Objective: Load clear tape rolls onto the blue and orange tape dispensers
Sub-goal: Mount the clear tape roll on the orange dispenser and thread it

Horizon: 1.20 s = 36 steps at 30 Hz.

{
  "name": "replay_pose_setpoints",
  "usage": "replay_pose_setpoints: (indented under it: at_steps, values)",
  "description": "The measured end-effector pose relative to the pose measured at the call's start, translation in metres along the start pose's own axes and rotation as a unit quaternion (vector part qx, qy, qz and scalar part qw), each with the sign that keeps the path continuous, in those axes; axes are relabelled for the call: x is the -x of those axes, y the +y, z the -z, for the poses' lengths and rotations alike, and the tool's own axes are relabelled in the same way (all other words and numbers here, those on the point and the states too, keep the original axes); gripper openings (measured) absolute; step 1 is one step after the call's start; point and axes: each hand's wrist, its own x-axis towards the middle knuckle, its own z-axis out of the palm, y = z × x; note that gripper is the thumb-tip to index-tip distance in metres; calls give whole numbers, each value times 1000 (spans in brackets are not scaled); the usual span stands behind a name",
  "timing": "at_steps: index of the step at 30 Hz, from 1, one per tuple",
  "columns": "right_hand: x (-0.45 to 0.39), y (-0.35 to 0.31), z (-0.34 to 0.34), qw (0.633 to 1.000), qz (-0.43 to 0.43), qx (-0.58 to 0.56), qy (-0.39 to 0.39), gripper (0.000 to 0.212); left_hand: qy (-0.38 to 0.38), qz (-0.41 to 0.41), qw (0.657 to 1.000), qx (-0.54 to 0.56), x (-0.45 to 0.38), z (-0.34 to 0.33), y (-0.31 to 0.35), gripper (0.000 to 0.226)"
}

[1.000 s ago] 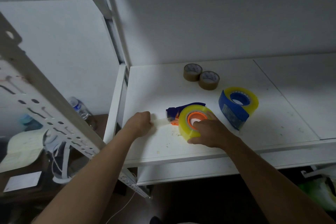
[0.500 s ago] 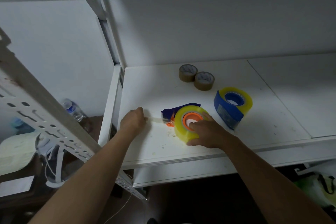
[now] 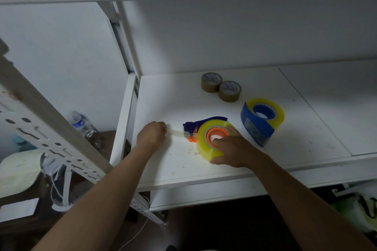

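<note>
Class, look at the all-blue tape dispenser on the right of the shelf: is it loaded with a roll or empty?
Loaded. A yellowish clear tape roll sits round the blue hub of the all-blue tape dispenser, which lies untouched on the white shelf.

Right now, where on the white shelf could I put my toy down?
Bare room lies right of the blue dispenser holding a clear tape roll, across the seam on the right panel of the white shelf, and at back left, left of the two brown tape rolls. The front is crowded by both hands and the orange-cored dispenser.
</note>
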Motion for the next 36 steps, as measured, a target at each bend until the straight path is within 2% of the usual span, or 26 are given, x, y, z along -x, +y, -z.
replay_pose_setpoints:
  at_steps: [7,11,15,19,22,24,27,28,31,33,36]
  values:
    - [-3,3,-1,1000,0,-6,-8,69,30,3,999,-26,-2,2,2,23]
    - [-3,6,2,1000,12,-16,-23,61,32,-8,999,-22,-2,0,1,24]
    - [0,12,10,997,37,45,-53,49,20,-46,998,24,-2,-2,2,29]
    - [6,12,20,993,22,86,-81,59,13,-59,995,85,0,0,6,25]
    - [6,5,23,996,10,54,-74,68,-28,-61,993,98,2,-2,10,20]
    - [4,1,23,998,8,5,-60,60,-48,-40,994,95,4,-3,12,25]
    - [-2,-7,21,998,-6,-55,10,32,-44,31,986,156,8,1,13,38]
    - [-5,-10,18,996,-22,-72,44,33,-59,49,980,182,10,3,16,43]
    - [-17,-19,11,982,-103,-123,101,52,-143,88,962,213,19,12,27,56]
    - [-25,-26,10,968,-154,-145,135,57,-172,86,961,199,21,10,29,47]
    - [-37,-39,12,948,-193,-181,177,63,-166,103,958,210,22,6,25,28]
